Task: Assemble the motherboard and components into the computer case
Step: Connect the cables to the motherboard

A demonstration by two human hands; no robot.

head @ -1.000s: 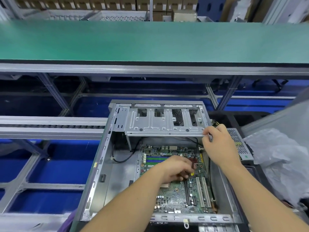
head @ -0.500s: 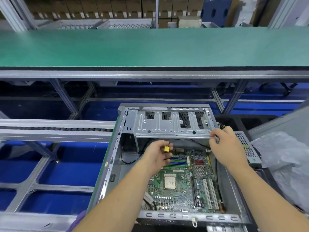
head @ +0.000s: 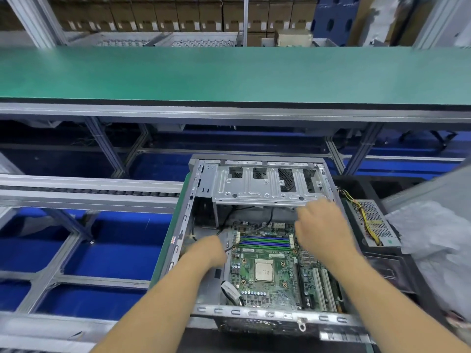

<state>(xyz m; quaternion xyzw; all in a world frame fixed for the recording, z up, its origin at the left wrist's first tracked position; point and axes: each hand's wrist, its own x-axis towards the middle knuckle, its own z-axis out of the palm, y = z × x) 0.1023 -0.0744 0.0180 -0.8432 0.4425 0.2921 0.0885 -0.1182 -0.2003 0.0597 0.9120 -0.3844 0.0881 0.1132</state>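
Observation:
An open grey computer case (head: 178, 240) lies in front of me with the green motherboard (head: 265, 291) seated inside, its silver processor (head: 263, 270) showing. A metal drive cage (head: 254, 189) spans the far end of the case. My left hand (head: 206, 250) is closed at the board's left edge, and a thin black cable (head: 229, 248) runs out of it toward the memory slots (head: 265, 242). My right hand (head: 321, 230), blurred, hovers over the board's far right corner below the cage, fingers loosely apart and holding nothing I can see.
A perforated power supply (head: 374, 222) with yellow wires lies just right of the case, beside a crumpled plastic bag (head: 433, 238). A green conveyor belt (head: 229, 75) runs across behind. A roller rail (head: 89, 189) and blue frame sit to the left.
My left hand dropped from mid-board, where it held a small yellow connector, to the board's left edge. My right hand let go of the drive cage's right end and came down over the board.

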